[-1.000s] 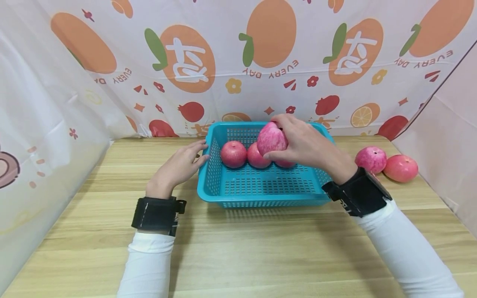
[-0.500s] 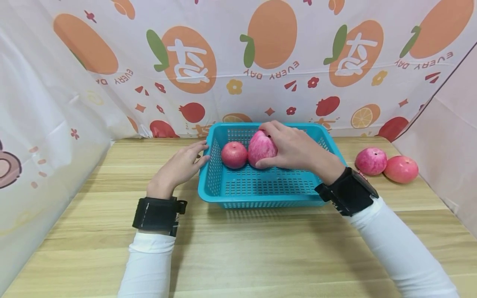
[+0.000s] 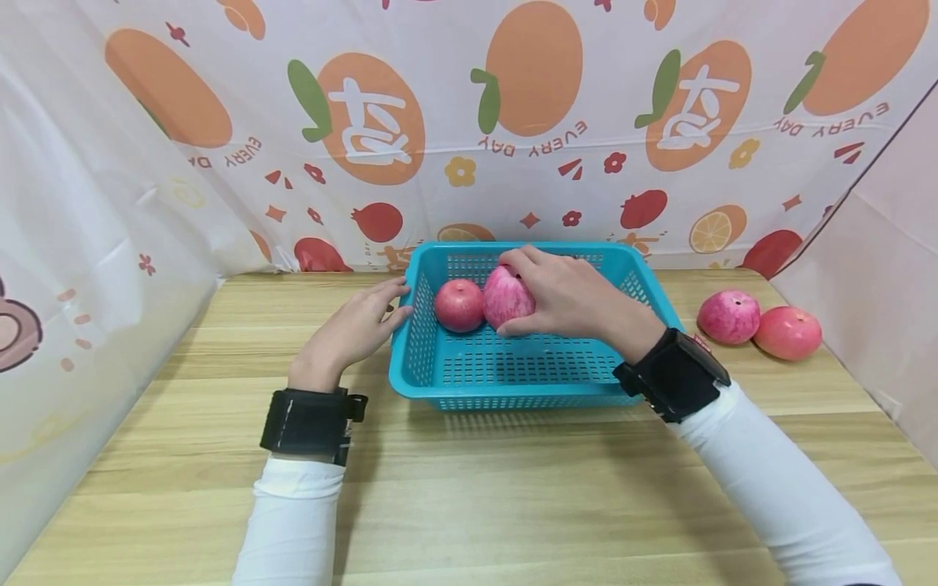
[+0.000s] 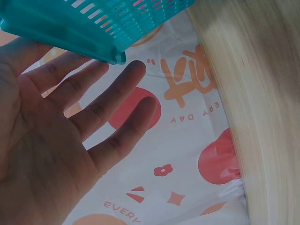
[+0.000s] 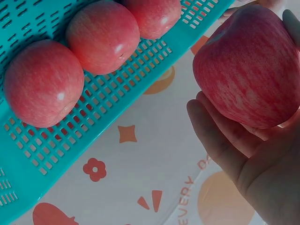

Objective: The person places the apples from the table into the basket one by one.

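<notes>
A streaky pink-red apple (image 3: pixel 507 299) is gripped by my right hand (image 3: pixel 560 297) over the blue-green plastic basket (image 3: pixel 513 391), with the thumb in front and fingers behind. Beside it at the left, a red apple (image 3: pixel 459 305) lies inside the basket. The right wrist view shows three apples in the basket in a row, including a near one (image 5: pixel 44 84) and a middle one (image 5: pixel 103 37); the hand and held apple hide the others from the head view. My left hand (image 3: pixel 355 325) rests at the basket's left rim, fingers extended along it, as the left wrist view also shows.
Two more apples, one purplish-pink (image 3: pixel 729 317) and one lighter red (image 3: pixel 788 332), lie side by side on the wooden table (image 3: pixel 513 496) right of the basket. A fruit-printed white cloth (image 3: pixel 440 171) hangs directly behind the basket.
My right hand has carried the held apple leftward and down into the basket, close to the left apple. The left hand has stayed at the rim.
</notes>
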`<state>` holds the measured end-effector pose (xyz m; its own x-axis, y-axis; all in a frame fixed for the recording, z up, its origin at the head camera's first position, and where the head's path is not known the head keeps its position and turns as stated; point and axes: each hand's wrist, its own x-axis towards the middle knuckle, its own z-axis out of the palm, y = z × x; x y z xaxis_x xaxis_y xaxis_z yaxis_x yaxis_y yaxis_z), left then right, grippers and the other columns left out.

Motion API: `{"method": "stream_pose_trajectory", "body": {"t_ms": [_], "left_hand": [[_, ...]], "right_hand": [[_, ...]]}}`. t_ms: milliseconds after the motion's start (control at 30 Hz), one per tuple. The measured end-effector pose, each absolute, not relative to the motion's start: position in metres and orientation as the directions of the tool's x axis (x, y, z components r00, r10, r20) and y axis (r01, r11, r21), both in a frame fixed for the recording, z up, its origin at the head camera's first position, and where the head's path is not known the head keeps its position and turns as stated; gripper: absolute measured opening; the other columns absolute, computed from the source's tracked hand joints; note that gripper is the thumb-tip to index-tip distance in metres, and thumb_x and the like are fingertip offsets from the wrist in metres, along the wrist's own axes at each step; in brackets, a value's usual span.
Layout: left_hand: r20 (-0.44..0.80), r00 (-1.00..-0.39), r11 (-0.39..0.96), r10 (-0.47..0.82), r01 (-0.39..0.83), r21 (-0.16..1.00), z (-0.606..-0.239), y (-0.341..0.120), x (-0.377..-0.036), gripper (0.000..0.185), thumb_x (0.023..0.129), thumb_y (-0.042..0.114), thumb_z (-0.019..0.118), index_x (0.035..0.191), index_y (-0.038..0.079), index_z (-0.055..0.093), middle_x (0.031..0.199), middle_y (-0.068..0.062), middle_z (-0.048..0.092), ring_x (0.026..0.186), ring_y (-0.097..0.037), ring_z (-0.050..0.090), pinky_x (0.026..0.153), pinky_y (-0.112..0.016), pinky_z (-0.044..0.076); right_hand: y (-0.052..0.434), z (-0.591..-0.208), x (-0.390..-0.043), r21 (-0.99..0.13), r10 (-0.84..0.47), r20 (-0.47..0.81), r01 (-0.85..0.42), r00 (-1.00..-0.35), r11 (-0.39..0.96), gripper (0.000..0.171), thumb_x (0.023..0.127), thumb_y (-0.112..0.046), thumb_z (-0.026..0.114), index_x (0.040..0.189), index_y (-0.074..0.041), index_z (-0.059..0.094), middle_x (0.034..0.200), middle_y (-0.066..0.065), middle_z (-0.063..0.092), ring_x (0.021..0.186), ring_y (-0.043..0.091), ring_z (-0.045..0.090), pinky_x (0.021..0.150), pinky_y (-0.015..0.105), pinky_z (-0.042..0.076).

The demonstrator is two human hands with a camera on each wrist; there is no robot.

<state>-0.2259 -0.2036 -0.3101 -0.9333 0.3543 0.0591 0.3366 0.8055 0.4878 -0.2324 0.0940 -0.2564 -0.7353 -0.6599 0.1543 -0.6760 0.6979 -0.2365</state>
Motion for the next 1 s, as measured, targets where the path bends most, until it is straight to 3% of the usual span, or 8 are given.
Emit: {"method": "stream_pose_trajectory", "body": {"t_ms": [267, 1000], "left_hand": [[0.064, -0.934, 0.806, 0.352, 0.338, 0.486, -0.311, -0.204, -0.226, 0.051, 0.105, 0.016, 0.055, 0.148, -0.009, 0.043, 0.157, -0.027, 0.035, 0.129, -0.048, 0.052, 0.099, -0.057, 0.047], [0.051, -0.938, 0.809, 0.342, 0.322, 0.492, -0.310, -0.203, -0.224, 0.052, 0.106, 0.017, 0.055, 0.149, -0.008, 0.042, 0.158, -0.026, 0.034, 0.130, -0.048, 0.051, 0.099, -0.058, 0.047]], "right_hand": [[0.088, -0.258, -0.236, -0.192, -0.675, 0.152, -0.692, -0.722, 0.696, 0.080, 0.079, -0.051, 0.084, 0.138, -0.008, 0.052, 0.127, 0.009, 0.058, 0.107, 0.026, 0.058, 0.084, 0.042, 0.056], [0.076, -0.259, -0.242, -0.207, -0.714, 0.083, -0.713, -0.695, 0.670, 0.085, 0.077, -0.041, 0.088, 0.143, -0.007, 0.048, 0.132, 0.012, 0.055, 0.118, 0.028, 0.054, 0.092, 0.045, 0.055]]}}
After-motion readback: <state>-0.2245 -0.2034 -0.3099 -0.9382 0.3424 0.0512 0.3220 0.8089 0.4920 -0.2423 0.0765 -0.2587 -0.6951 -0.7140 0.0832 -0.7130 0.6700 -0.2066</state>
